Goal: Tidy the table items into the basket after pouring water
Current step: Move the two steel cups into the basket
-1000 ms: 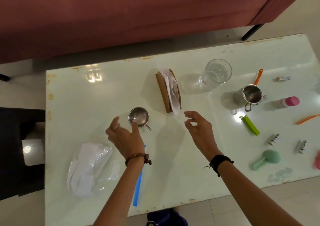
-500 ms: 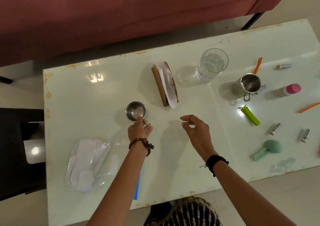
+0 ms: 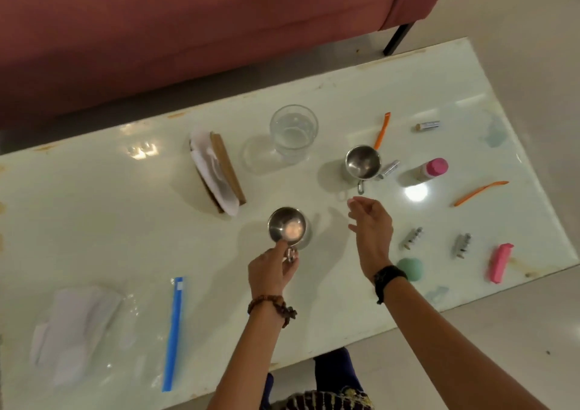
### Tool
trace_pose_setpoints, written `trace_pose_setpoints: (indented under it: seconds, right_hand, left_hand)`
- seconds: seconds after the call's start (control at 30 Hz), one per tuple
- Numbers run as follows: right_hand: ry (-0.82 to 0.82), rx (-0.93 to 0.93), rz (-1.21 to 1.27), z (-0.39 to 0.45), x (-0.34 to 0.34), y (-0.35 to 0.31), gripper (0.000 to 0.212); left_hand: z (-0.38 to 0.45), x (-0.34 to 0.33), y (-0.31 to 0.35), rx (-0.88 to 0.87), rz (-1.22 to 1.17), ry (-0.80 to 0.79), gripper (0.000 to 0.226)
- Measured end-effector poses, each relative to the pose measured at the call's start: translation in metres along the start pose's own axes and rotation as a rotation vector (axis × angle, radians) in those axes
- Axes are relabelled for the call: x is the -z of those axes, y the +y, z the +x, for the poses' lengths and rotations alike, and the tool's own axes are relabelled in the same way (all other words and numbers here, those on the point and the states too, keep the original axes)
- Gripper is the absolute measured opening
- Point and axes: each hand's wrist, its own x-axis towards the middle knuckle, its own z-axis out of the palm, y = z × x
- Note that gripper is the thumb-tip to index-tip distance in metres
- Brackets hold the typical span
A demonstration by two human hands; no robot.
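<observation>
Near edge, at 8 o'clock from the held cup: a clear bag of papers (image 3: 72,325) and a blue strip (image 3: 174,331), flat on the table (image 3: 94,221), seemingly well aside from any pouring.

Pinches the small handle of a steel cup (image 3: 287,228) with the left hand (image 3: 273,268), thumb on top and fingers curled beneath. Holds it mouth up and level, probably to guard whatever is inside. Cannot tell whether its base touches the table.

Hovers the right hand (image 3: 372,230) at 3 o'clock of that cup, fingers loosely curled and grasping nothing. Looks ready to steady a pour or to reach for the handle of the 2nd steel cup (image 3: 363,162), which stands upright at 1 o'clock.

Farther right, from 2 to 4 o'clock: a green pad (image 3: 409,268), a pink comb (image 3: 500,263), a pink-capped bottle (image 3: 431,169) on its side and 2 orange sticks, all scattered loose and untidied.

At 12 o'clock: a glass (image 3: 294,133) of water, upright. At 11 o'clock: a napkin holder (image 3: 218,172).

No basket in view, so tidying seems not yet begun; reads as the pouring step.
</observation>
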Motion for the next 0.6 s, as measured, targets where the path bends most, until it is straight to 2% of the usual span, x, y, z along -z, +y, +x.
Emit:
trace_pose_setpoints:
  seconds: [0.07, 0.1, 0.13, 0.2, 0.3, 0.37, 0.47, 0.6]
  right_hand:
    - [0.041, -0.097, 0.046, 0.022, 0.011, -0.014, 0.028]
    - [0.047, -0.152, 0.071, 0.032, 0.013, -0.020, 0.031]
    - [0.042, -0.198, 0.082, 0.042, 0.014, -0.026, 0.034]
    - [-0.007, -0.267, 0.056, 0.055, 0.013, -0.034, 0.034]
    - [-0.129, -0.324, -0.008, 0.066, 0.008, -0.037, 0.026]
    - [-0.140, -0.338, 0.019, 0.068, 0.005, -0.037, 0.022]
    - [-0.063, -0.358, 0.100, 0.063, 0.004, -0.038, 0.017]
    - [-0.014, -0.189, 0.041, 0.029, 0.010, -0.040, 0.022]
  left_hand:
    - [-0.004, -0.028, 0.014, -0.051, 0.043, -0.020, 0.011]
    - [-0.004, -0.039, 0.016, -0.061, 0.042, 0.045, 0.023]
    - [0.001, -0.047, 0.015, -0.019, -0.060, 0.100, 0.033]
    - [0.010, -0.054, 0.018, 0.050, -0.183, 0.186, 0.027]
    - [0.009, -0.058, 0.025, 0.045, -0.180, 0.241, 0.022]
    - [0.010, -0.054, 0.026, 0.026, -0.166, 0.275, 0.023]
    - [0.005, -0.044, 0.028, 0.020, -0.184, 0.301, 0.025]
    - [-0.008, -0.027, 0.027, 0.002, -0.243, 0.305, 0.024]
